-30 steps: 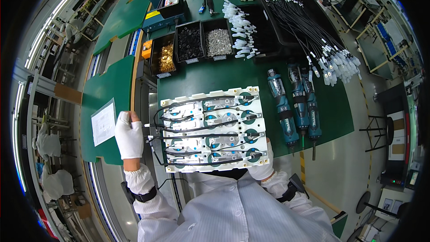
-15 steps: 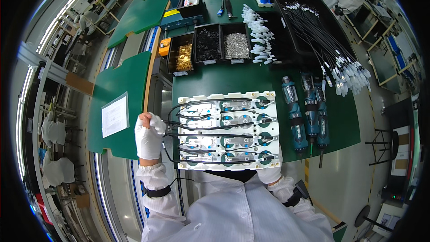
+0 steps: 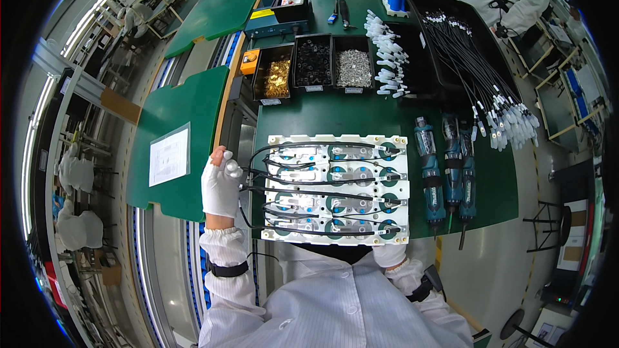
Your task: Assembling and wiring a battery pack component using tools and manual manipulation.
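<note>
White-gloved left hand (image 3: 220, 187) has turned curled fingers toward black cables (image 3: 309, 145), grip unclear; right hand (image 3: 389, 256) fingers hidden; rectangular white plastic plate (image 3: 338, 240) at green tabletop's (image 3: 335, 116) near edge likely stiff, hold rims.

left hand (image 3: 221, 183) — by black cables (image 3: 309, 191) | right hand (image 3: 389, 256) — at white module (image 3: 336, 188)

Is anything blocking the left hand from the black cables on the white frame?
Nothing visible does: the left hand is close beside the black cables where they loop beyond the left edge of the white frame.
</note>
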A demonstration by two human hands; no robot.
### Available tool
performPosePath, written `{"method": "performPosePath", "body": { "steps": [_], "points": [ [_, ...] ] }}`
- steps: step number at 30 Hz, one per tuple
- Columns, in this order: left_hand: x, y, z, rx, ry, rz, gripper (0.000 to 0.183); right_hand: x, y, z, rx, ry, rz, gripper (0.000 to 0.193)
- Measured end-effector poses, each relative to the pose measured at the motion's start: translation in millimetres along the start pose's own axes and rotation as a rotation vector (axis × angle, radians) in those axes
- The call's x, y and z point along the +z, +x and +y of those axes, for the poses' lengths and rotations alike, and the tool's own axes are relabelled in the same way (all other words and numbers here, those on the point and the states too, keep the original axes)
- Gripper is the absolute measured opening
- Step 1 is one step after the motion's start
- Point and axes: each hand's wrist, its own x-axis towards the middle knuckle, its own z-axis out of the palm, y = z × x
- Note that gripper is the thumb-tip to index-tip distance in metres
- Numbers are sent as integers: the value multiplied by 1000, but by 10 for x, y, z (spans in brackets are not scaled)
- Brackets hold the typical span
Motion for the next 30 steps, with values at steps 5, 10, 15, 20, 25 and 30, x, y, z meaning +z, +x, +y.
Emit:
{"method": "performPosePath", "body": {
  "steps": [5, 10, 15, 20, 25, 30],
  "points": [
    [-268, 163, -53, -169, -43, 147, 28, -12, -45, -3, 61, 68, -28, 92],
    [-162, 72, -56, -162, -98, 222, 41, -61, -16, -35, 60, 88, -50, 89],
    [252, -387, 255, 297, -93, 51, 23, -52, 21, -25, -51, -121, -87, 81],
    [804, -1175, 1208, 325, -444, -1250, 35, 80, -81, 46, 251, 307, 15, 73],
    [793, -1477, 1435, 455, -516, -1624, 39, 196, -161, 60, 340, 578, 69, 84],
    [603, -1563, 1507, 621, -526, -1551, 37, 174, -112, -34, 402, 526, 36, 78]
  ]
}}
